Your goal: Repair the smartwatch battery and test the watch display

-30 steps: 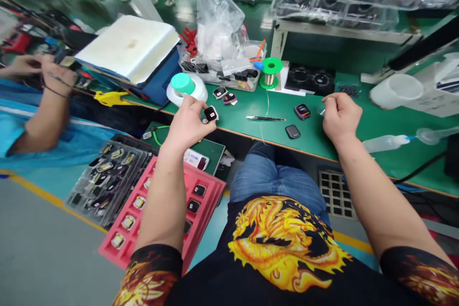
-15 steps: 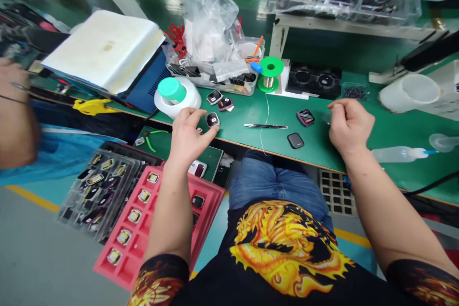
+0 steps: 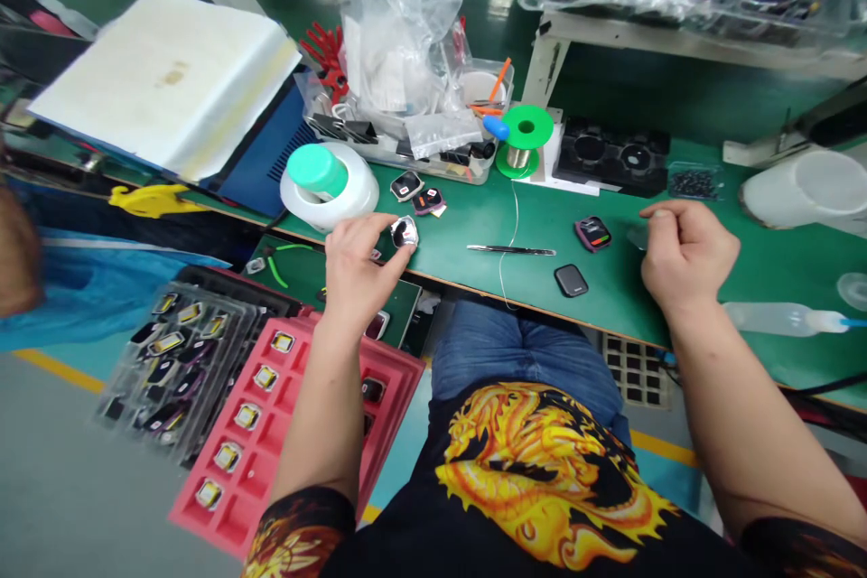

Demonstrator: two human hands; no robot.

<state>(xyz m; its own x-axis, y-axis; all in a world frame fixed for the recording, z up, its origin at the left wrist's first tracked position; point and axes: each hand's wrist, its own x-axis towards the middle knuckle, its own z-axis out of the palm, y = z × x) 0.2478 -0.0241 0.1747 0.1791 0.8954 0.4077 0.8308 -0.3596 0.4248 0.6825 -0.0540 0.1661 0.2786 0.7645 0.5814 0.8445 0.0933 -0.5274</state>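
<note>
1. At the far left, a co-worker's arm (image 3: 17, 253) shows, blurred, above blue cloth (image 3: 135, 293).
2. Just right of it, a yellow tool (image 3: 153, 200) sits at the table edge, before a blue box (image 3: 254, 164) topped by a white sheet (image 3: 159, 81).
3. Below, a clear tray (image 3: 237, 325) holds jumbled parts; beside it, a red tray (image 3: 238, 513) has yellow-marked parts (image 3: 247, 416) down its left column.
4. On the table (image 3: 440, 246), a white jar (image 3: 352, 199) with a teal cap (image 3: 317, 170) stands just behind the left hand (image 3: 358, 266).
5. That hand grasps the held watch (image 3: 405, 232) between thumb and fingers, at the near table edge; whether it touches the table I cannot tell.
6. Just behind lie a pale watch (image 3: 406, 186) and a purple watch (image 3: 428, 201), before a tub (image 3: 453, 170).
7. Farther right, tweezers (image 3: 511, 250) lie across wire from a green spool (image 3: 526, 128).
8. Next come a black slab (image 3: 570, 281) and another purple watch (image 3: 592, 233), lying apart.
9. The right hand (image 3: 687, 257) is clenched on the table; I cannot tell whether anything is inside.
10. Beyond it, a clear bottle (image 3: 778, 319) lies near a white cup (image 3: 823, 190).
</note>
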